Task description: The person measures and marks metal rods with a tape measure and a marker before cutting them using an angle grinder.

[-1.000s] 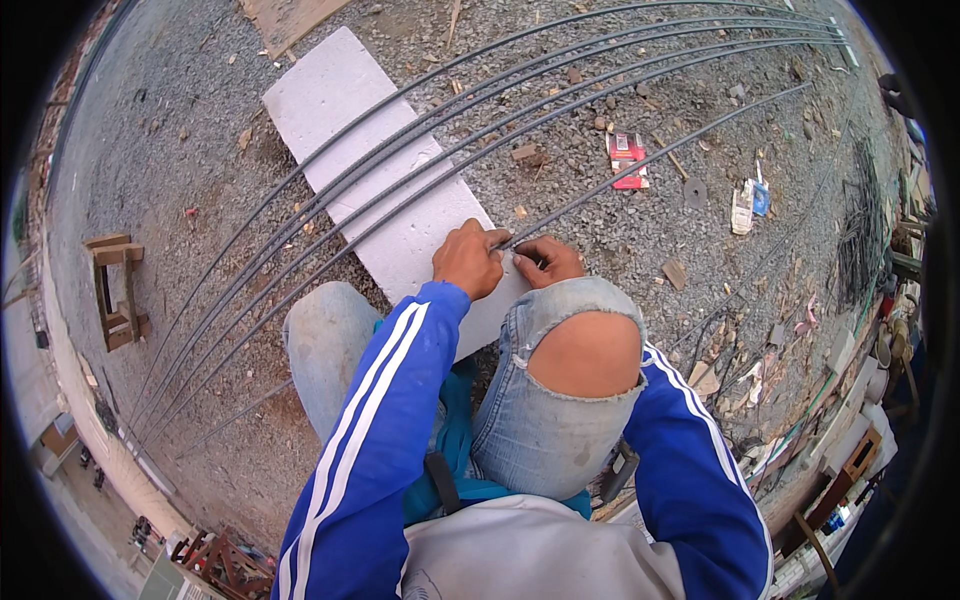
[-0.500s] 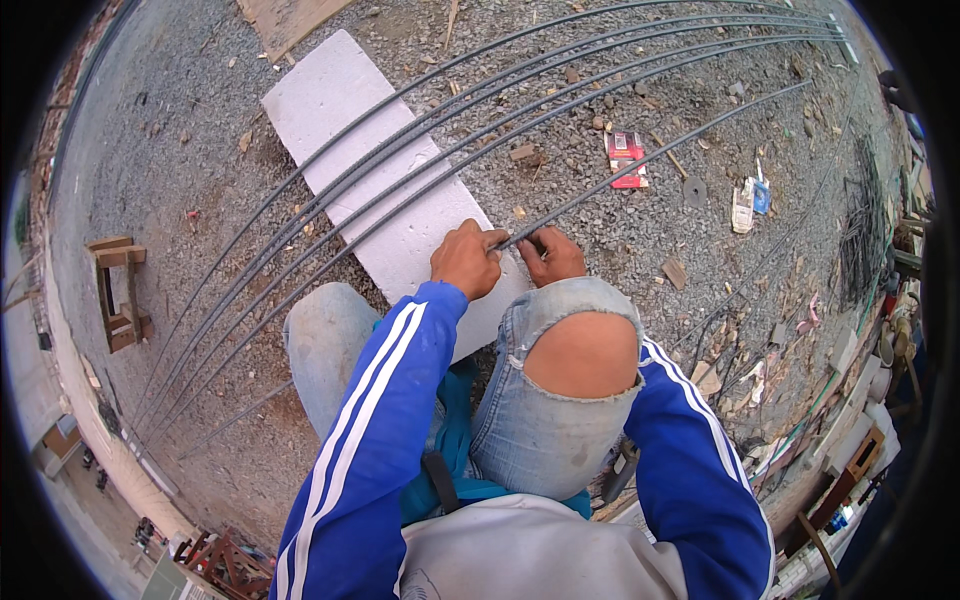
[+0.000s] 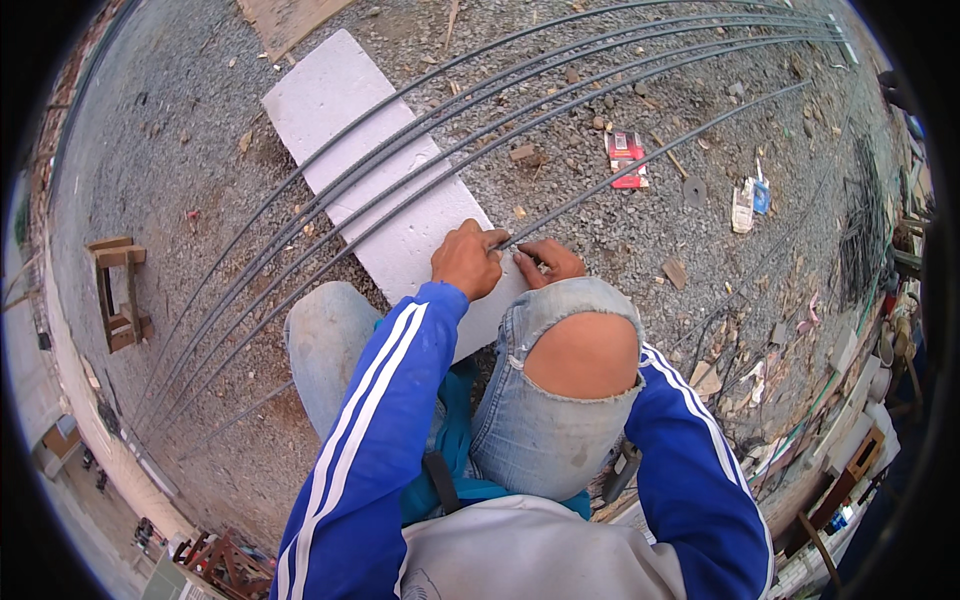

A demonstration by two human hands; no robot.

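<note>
My left hand [image 3: 468, 255] is closed on the near end of a long steel rebar [image 3: 650, 158], over a white foam board [image 3: 320, 110]. My right hand [image 3: 548, 262] is just right of it, fingers curled in a pinch at the bar's end; what lies between the fingertips is too small to make out. Several other rebars [image 3: 420, 128] run side by side across the board, farther from my hands. My knees [image 3: 575, 350] flank the board's lower end.
Gravel ground [image 3: 180, 170] surrounds me, with a wooden frame [image 3: 125, 255] on the left, red packaging [image 3: 626, 160], white-and-blue scraps [image 3: 745, 205] and a tangle of thin rods [image 3: 860, 230] on the right. A wooden sheet [image 3: 285, 20] lies at the top.
My right fingers have shifted slightly at the bar's end, rising and then lowering again. My left hand has stayed almost still.
</note>
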